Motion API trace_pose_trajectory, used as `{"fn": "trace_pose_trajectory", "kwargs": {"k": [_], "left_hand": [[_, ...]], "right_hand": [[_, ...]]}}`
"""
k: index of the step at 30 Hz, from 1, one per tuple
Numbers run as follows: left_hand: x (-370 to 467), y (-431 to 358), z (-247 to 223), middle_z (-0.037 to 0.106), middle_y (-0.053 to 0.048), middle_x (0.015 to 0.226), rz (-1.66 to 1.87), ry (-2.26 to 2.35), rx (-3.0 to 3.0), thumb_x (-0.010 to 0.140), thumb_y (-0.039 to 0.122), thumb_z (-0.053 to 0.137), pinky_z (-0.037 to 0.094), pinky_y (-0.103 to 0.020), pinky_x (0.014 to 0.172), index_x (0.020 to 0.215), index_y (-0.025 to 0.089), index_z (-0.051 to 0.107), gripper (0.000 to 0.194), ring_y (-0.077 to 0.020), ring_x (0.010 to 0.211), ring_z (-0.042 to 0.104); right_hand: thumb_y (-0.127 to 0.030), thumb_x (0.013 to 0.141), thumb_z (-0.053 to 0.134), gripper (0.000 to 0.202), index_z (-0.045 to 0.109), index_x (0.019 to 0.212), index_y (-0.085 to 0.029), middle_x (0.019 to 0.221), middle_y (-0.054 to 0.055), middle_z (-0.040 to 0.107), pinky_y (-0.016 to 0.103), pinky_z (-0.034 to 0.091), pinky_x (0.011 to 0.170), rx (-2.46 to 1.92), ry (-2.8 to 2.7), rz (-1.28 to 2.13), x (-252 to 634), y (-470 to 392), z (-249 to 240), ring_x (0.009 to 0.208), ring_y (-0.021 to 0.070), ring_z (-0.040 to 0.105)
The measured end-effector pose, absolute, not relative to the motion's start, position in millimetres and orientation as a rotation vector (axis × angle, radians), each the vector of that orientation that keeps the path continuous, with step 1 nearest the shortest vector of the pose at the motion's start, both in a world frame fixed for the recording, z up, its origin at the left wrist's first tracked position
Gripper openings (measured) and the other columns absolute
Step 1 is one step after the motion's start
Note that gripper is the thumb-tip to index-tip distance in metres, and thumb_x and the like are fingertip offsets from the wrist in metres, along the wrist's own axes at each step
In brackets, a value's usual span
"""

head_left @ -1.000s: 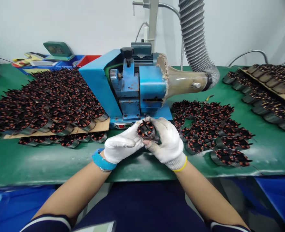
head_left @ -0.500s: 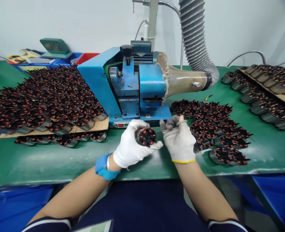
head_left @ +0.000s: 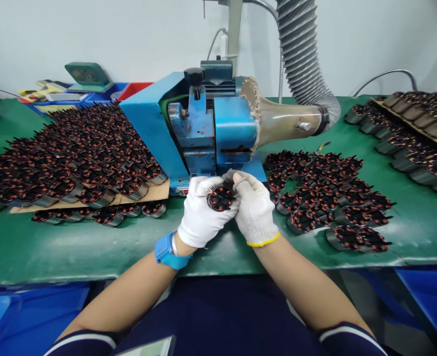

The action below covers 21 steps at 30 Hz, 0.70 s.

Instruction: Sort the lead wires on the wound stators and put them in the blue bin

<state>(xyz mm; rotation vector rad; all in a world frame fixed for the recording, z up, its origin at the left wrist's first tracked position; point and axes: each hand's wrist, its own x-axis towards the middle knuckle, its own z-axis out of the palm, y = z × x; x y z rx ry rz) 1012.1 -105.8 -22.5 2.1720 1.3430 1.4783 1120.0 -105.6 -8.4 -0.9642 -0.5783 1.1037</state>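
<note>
My left hand [head_left: 202,212], in a white glove, is wrapped round a motor stator [head_left: 221,198] with a dark core and copper windings. The stator's open face is turned toward me, and a thin wire end sticks out on its left side. Gloved in white with grey fingertips, my right hand [head_left: 253,205] is closed at the stator's upper right rim. Thumb and fingers are pinched together there; the exact spot they grip is partly hidden. Both hands are just in front of the blue machine [head_left: 235,123].
Many stators [head_left: 92,143] stand on cardboard at the left. Another group of stators [head_left: 326,188] is at the right on the green table [head_left: 110,252], with stacked stators [head_left: 418,148] farther right. A grey hose [head_left: 302,54] joins the machine's funnel. Coloured bins [head_left: 110,91] sit at the back left.
My right hand has moved left from beside the stator to its rim, and its fingers have closed there. The left hand still holds the stator. The view has shifted slightly.
</note>
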Motion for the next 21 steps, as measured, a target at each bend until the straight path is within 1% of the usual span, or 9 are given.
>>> {"fn": "trace_pose_trajectory", "kwargs": {"k": [3,6,8,11,15,18,21], "left_hand": [[1017,-100,-20,0.055,-0.003,0.102,1.467,1.366,2.181,0.064,0.031,0.079,0.055,-0.031,0.080,0.104,0.022,0.057,0.046,-0.0165,0.089,0.064],[1023,-90,-16,0.054,-0.005,0.101,1.481,1.422,2.182,0.068,0.026,0.075,0.054,-0.031,0.081,0.104,0.020,0.058,0.040,-0.0169,0.090,0.063],[1028,-83,-13,0.053,-0.006,0.102,1.482,1.473,2.155,0.071,0.025,0.072,0.054,-0.032,0.082,0.104,0.019,0.057,0.037,-0.0176,0.091,0.063],[1032,-76,-10,0.051,-0.007,0.105,1.472,1.504,2.091,0.072,0.027,0.071,0.053,-0.033,0.083,0.106,0.019,0.055,0.038,-0.0180,0.092,0.062],[1035,-73,-8,0.048,-0.007,0.106,1.471,1.459,2.079,0.073,0.026,0.071,0.052,-0.035,0.086,0.108,0.019,0.052,0.040,-0.0185,0.093,0.061],[1037,-72,-8,0.048,-0.006,0.105,1.461,1.470,2.082,0.074,0.026,0.071,0.052,-0.034,0.085,0.106,0.019,0.053,0.037,-0.0180,0.092,0.060],[1034,-74,-9,0.049,-0.007,0.104,1.470,1.492,2.075,0.076,0.026,0.069,0.052,-0.034,0.082,0.105,0.019,0.053,0.034,-0.0176,0.088,0.060]], "right_hand": [[-0.030,0.073,0.064,0.014,0.066,0.075,-0.017,0.069,-0.001,0.069,0.027,0.052,0.070,-1.024,-0.558,1.021,1119,-94,-5,0.067,0.0123,0.062],[-0.025,0.073,0.060,0.009,0.063,0.072,-0.017,0.065,-0.001,0.067,0.029,0.053,0.074,-1.031,-0.555,0.984,1118,-78,1,0.066,0.0122,0.062],[-0.022,0.073,0.059,0.007,0.062,0.071,-0.017,0.065,-0.002,0.066,0.030,0.054,0.077,-1.020,-0.562,0.972,1118,-69,6,0.067,0.0122,0.062],[-0.020,0.072,0.059,0.005,0.062,0.070,-0.017,0.065,-0.003,0.066,0.030,0.054,0.079,-1.006,-0.565,0.946,1118,-61,9,0.068,0.0118,0.063],[-0.022,0.074,0.060,0.005,0.062,0.073,-0.018,0.068,-0.003,0.066,0.031,0.055,0.082,-0.982,-0.562,0.933,1118,-58,6,0.072,0.0119,0.064],[-0.023,0.074,0.060,0.005,0.062,0.074,-0.018,0.068,-0.003,0.066,0.031,0.056,0.080,-0.968,-0.538,0.943,1117,-57,4,0.072,0.0118,0.064],[-0.023,0.075,0.060,0.005,0.062,0.073,-0.018,0.067,-0.003,0.065,0.028,0.056,0.076,-0.969,-0.544,0.933,1116,-60,5,0.068,0.0106,0.063]]}}
